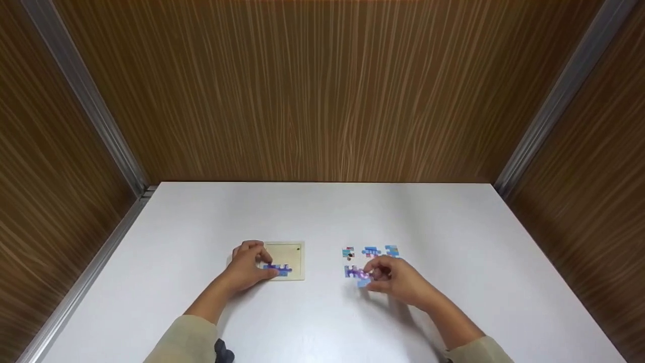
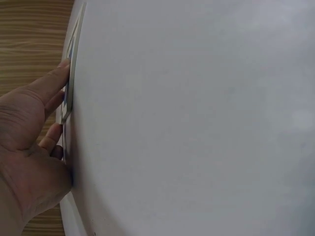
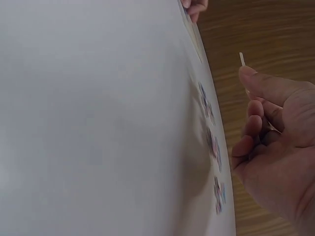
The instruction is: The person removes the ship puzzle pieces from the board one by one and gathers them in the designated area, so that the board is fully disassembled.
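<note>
My left hand (image 1: 247, 264) is at the left side of a shallow pale puzzle frame (image 1: 302, 259). Its thumb and index finger hold a blue-purple jigsaw piece (image 1: 284, 269) inside the frame's near-left part, partly covering it. To the right, my right hand (image 1: 398, 280) pinches another jigsaw piece (image 3: 241, 58) between thumb and index finger. That piece is raised off the table and seen edge-on in the right wrist view. The left wrist view shows the left thumb against the frame's edge (image 2: 74, 73).
Several loose jigsaw pieces (image 1: 372, 250) lie on the white table (image 1: 322, 322), beyond and beside the right hand. Wood-patterned panels (image 1: 322, 91) wall the table at back and sides. A dark object (image 1: 222, 352) shows by the left sleeve.
</note>
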A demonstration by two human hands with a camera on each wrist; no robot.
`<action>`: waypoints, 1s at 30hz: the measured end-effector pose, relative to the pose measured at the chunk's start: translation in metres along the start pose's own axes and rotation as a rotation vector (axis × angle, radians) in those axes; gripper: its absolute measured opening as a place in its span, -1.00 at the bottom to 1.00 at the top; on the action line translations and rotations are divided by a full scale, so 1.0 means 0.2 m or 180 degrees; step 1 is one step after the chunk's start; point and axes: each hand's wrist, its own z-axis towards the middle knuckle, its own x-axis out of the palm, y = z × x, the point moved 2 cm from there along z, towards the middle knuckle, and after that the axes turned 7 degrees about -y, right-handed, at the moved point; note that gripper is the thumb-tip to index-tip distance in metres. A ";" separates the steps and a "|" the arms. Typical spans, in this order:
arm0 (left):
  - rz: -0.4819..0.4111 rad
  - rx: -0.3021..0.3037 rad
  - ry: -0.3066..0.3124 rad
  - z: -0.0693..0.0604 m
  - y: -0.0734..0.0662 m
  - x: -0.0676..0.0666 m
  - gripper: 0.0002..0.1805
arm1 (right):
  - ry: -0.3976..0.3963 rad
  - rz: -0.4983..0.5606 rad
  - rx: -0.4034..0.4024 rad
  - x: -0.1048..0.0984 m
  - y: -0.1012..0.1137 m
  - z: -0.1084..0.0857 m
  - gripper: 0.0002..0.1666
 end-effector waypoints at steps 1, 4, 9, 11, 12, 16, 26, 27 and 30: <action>0.0008 0.0003 0.0000 0.00 0.00 0.00 -0.71 | -0.0004 -0.0033 0.0011 -0.03 -0.01 -0.01 -0.62; -0.0011 0.0003 0.0003 0.00 0.00 0.00 -0.70 | -0.0040 -0.0128 0.0057 -0.10 -0.04 -0.05 -0.62; -0.0062 0.0003 -0.0011 0.00 0.00 -0.01 -0.68 | -0.0007 -0.0124 0.0176 -0.20 -0.08 -0.09 -0.63; -0.0067 0.0013 -0.0005 0.00 0.01 -0.01 -0.67 | 0.0043 -0.0153 0.0195 -0.23 -0.10 -0.11 -0.63; -0.0064 0.0014 -0.0001 0.00 0.01 -0.01 -0.68 | 0.0076 -0.0164 0.0213 -0.23 -0.11 -0.11 -0.64; -0.0039 0.0044 0.0011 0.01 0.01 0.01 -0.69 | 0.0218 -0.0255 0.0268 -0.25 -0.16 -0.15 -0.66; -0.0030 0.0009 -0.0007 0.01 0.01 0.02 -0.70 | 0.0288 -0.0409 0.0589 -0.28 -0.22 -0.21 -0.63; -0.0017 0.0016 -0.0003 0.01 0.01 0.02 -0.70 | 0.0271 -0.0437 0.0624 -0.28 -0.23 -0.21 -0.63; -0.0022 -0.0019 0.0014 0.01 0.02 0.02 -0.72 | 0.0236 -0.0491 0.0707 -0.29 -0.23 -0.22 -0.63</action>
